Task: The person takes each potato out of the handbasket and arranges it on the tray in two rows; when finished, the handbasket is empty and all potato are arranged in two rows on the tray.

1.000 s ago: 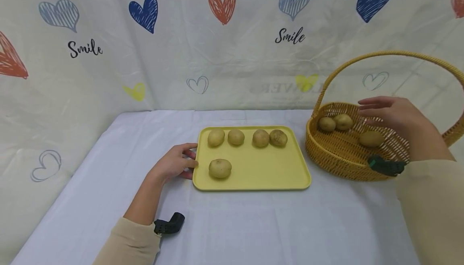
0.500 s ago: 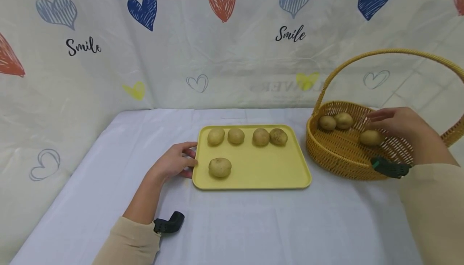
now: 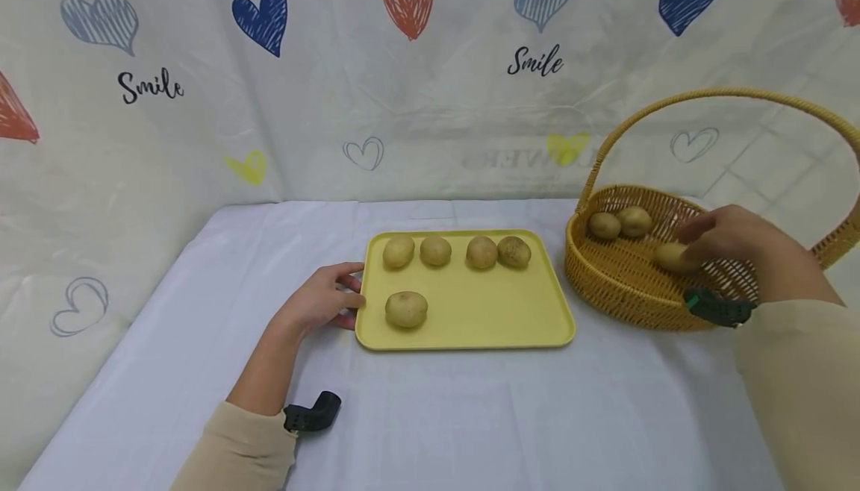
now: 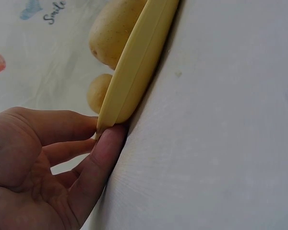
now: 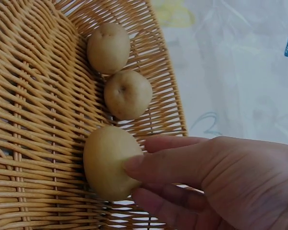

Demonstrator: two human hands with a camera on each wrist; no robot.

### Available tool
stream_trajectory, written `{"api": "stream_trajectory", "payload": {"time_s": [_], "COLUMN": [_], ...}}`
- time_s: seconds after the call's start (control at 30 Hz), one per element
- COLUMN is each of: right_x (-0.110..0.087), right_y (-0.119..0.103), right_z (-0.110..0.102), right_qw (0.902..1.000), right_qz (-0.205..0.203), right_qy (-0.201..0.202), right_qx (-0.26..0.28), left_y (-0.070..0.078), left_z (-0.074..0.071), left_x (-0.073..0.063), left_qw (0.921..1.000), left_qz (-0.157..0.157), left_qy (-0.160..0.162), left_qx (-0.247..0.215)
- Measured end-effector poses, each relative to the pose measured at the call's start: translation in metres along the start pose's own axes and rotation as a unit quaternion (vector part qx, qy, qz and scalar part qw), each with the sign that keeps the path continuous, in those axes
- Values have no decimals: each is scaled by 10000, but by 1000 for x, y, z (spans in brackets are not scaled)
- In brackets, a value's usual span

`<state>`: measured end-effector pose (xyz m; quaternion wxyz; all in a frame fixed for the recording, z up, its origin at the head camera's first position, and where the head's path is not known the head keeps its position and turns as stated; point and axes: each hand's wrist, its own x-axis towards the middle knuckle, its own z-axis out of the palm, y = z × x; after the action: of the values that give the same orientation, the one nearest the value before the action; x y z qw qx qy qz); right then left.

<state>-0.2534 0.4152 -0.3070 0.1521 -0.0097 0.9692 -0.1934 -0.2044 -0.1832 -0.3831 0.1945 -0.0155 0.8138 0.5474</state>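
My right hand [image 3: 732, 237] reaches into a wicker basket [image 3: 618, 293] and grips a potato [image 3: 672, 257], thumb against its side. In the right wrist view this potato [image 5: 108, 163] sits low in the basket, the other fingers partly behind it. Two more potatoes [image 5: 128, 95] lie further along the basket wall. My left hand [image 3: 324, 298] pinches the left edge of a yellow tray [image 3: 484, 319]; the left wrist view has thumb and fingers at the tray's rim [image 4: 134, 72]. Several potatoes form a back row on the tray, and one potato [image 3: 406, 310] lies at its front left.
The basket's tall arched handle [image 3: 725, 93] rises over my right hand. A white cloth [image 3: 457, 416] covers the table. Behind it hangs a pale curtain [image 3: 322, 103] printed with hearts. A black wrist camera [image 3: 313, 413] is on my left arm.
My right hand has lowered into the basket and closed on the potato, which has shifted slightly left. My left hand stays at the tray edge.
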Motion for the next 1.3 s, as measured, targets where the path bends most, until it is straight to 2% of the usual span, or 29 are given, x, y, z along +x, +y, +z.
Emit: {"api": "stream_trajectory", "payload": {"time_s": [0.13,0.37,0.6,0.7,0.83,0.93,1.13,1.3], "right_x": [2,0,-5,-3,0,1,1,1], "right_y": [4,4,0,2,4,4,2,3], "right_z": [3,6,11,13,15,17,15,15], "right_qw": [9997,9993,9987,9970,9915,9915,9960,9910], "right_qz": [118,158,-117,-126,-109,-178,-121,-149], "right_qy": [-231,-323,-445,-659,-911,-838,-779,-944], "right_qx": [49,123,228,384,923,984,425,941], "left_y": [0,0,0,0,0,0,1,1], "left_z": [0,0,1,0,-1,-1,-1,0], "left_x": [0,1,2,2,1,0,-2,-1], "left_qw": [10000,10000,10000,10000,10000,10000,10000,10000], "left_qz": [5,15,10,20,12,10,1,7], "left_qy": [-18,-35,-21,-18,-6,-9,-32,-36], "left_qx": [-19,-37,-35,-35,-20,-21,-31,-24]}}
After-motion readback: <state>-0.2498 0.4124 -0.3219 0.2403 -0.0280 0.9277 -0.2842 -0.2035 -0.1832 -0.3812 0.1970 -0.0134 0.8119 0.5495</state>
